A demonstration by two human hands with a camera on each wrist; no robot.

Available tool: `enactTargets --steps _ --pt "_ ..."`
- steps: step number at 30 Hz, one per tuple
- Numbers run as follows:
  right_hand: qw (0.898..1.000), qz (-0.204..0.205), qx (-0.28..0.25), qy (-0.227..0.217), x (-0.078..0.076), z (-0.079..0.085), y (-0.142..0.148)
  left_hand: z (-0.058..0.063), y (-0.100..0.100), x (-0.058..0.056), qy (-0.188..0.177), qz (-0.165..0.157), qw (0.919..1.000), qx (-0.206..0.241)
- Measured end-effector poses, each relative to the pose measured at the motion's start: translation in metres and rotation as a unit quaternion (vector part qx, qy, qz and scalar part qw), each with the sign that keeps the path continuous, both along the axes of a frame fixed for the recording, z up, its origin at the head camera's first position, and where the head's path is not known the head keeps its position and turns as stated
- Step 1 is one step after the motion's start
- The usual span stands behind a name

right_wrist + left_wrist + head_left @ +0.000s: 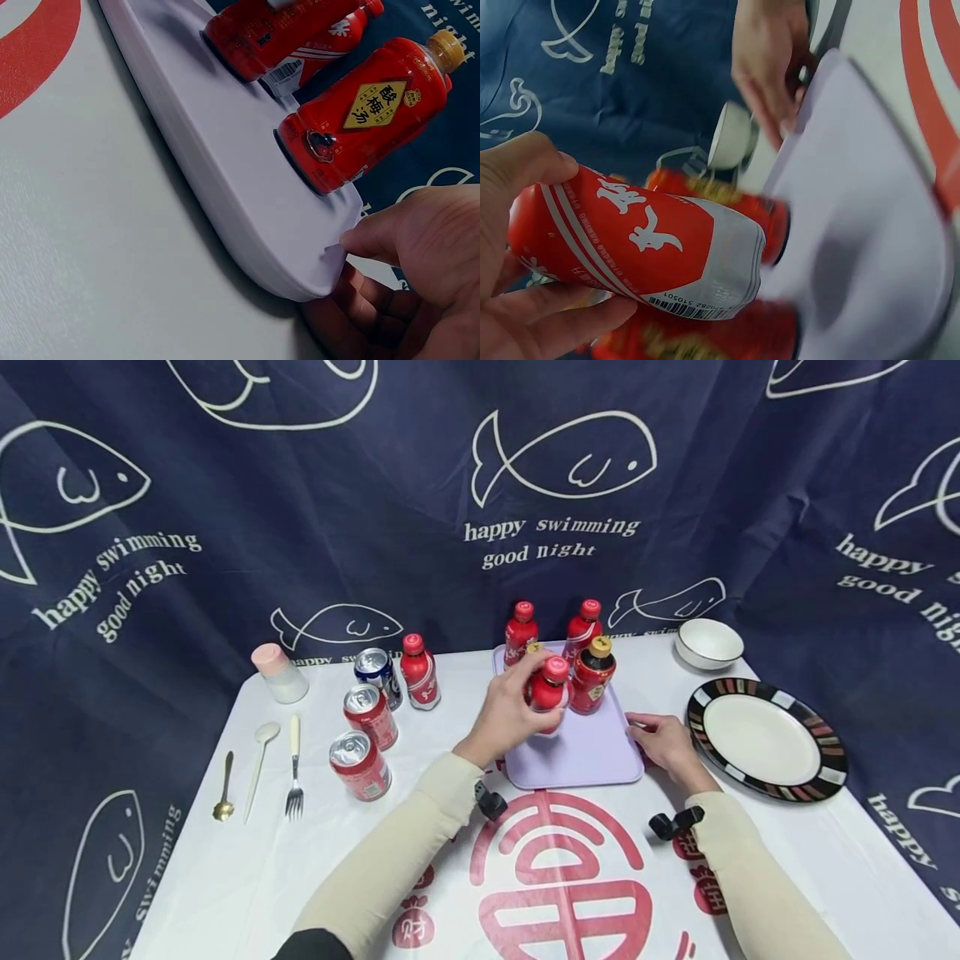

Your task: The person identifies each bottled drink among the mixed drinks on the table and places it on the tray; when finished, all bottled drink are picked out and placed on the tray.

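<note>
My left hand (506, 714) grips a red bottle with a red cap (549, 692) around its upper part, over the lilac tray (573, 764). In the left wrist view the held bottle (652, 240) is tilted, its silver base toward the tray. With thumb and fingers my right hand (663, 743) pinches the tray's right rim. On the tray stand a dark-red gold-capped bottle (592, 683) and two red-capped bottles, one at the back left (521, 637) and one at the back right (582, 633). Another gold-capped bottle is mostly hidden behind my left hand.
Left of the tray stand a red bottle (421, 677), a blue can (378, 675), two red cans (362, 768) and a pink-lidded jar (282, 675). Two spoons (258, 760) and a fork (295, 768) lie further left. A dark-rimmed plate (765, 739) and white bowl (709, 645) sit right.
</note>
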State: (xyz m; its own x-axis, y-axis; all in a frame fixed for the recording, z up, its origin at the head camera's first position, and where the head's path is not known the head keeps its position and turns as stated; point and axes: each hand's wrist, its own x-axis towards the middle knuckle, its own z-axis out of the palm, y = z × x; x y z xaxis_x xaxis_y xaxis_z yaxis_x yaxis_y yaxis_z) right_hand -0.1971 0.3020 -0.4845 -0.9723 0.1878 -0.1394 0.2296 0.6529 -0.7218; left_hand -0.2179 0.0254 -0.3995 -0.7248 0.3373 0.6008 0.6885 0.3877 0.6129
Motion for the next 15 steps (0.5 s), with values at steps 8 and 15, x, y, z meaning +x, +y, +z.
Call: enactTargets --steps 8,15 --pt "1.0 0.002 -0.022 0.005 0.002 0.0 0.0 -0.015 0.041 0.006 -0.039 -0.032 0.9983 -0.028" --pt "0.999 0.003 -0.031 0.009 0.002 0.001 0.002 -0.024 0.063 0.004 -0.054 -0.041 0.9968 -0.042"
